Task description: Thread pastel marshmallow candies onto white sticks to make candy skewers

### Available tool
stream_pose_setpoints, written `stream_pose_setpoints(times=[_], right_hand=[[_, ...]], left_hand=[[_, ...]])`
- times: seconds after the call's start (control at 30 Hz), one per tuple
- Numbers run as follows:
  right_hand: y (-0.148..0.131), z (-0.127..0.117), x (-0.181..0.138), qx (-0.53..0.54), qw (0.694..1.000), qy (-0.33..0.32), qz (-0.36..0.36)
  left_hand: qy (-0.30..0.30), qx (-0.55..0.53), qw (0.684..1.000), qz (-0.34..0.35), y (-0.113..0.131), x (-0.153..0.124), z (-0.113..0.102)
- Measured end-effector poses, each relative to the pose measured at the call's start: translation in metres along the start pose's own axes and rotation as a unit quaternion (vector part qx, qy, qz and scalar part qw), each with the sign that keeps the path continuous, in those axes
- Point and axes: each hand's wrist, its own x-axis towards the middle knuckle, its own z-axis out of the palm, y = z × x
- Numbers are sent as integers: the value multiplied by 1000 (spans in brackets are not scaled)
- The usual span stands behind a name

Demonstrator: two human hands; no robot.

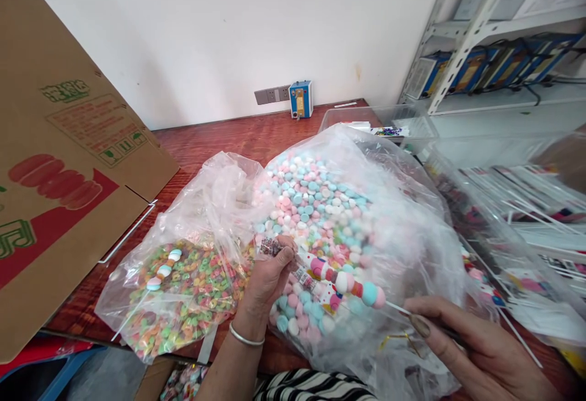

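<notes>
Candy skewer [368, 294] at about five o'clock from the middle of our view, slanting between our two hands.
Our right hand [458, 334], at four o'clock, pinches its white stick [397, 308] between thumb and fingers; our left hand [272, 270], near six, has thumb and fingers closed on a printed clear wrapper [329, 298] by the skewer's other end, and we cannot tell how far the sweets sit inside. Beneath lies a large clear bag [398, 230] of pastel rounded sweets. At eight o'clock, a smaller bag [160, 321] of coloured rings carries a second skewer [165, 271]. Both bags rest on our reddish-brown surface [192, 138], with a cardboard box [68, 126] at nine and a blue-and-white device [301, 101] at twelve.
</notes>
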Motion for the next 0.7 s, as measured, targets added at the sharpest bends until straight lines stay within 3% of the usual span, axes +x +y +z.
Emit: stream_pose_setpoints(times=[0.07,0.17,0.23,0.3,0.37,0.43,0.57,0.63,0.7], right_hand=[[-7,4,1,39,998,-19,39],[-11,17,-3,154,975,-35,154],[-9,29,-9,276,931,-40,236],[-7,41,-13,401,864,-59,299],[-8,50,-16,486,803,-80,334],[-12,56,-16,527,770,-85,350],[-15,66,-17,551,758,-81,340],[-11,72,-19,541,769,-92,329],[-8,76,-21,504,798,-100,315]], left_hand=[[-8,16,1000,-11,-2,0,0],[-22,22,999,-23,-5,1,1],[-33,13,999,-21,-7,1,1],[-41,3,999,-16,-8,2,1],[-43,-12,999,-14,-7,1,4],[-28,-52,998,-34,-6,0,11],[42,-174,980,-92,-7,-4,31],[72,-213,969,-104,-9,-6,40],[94,-227,963,-112,-10,-8,46]])
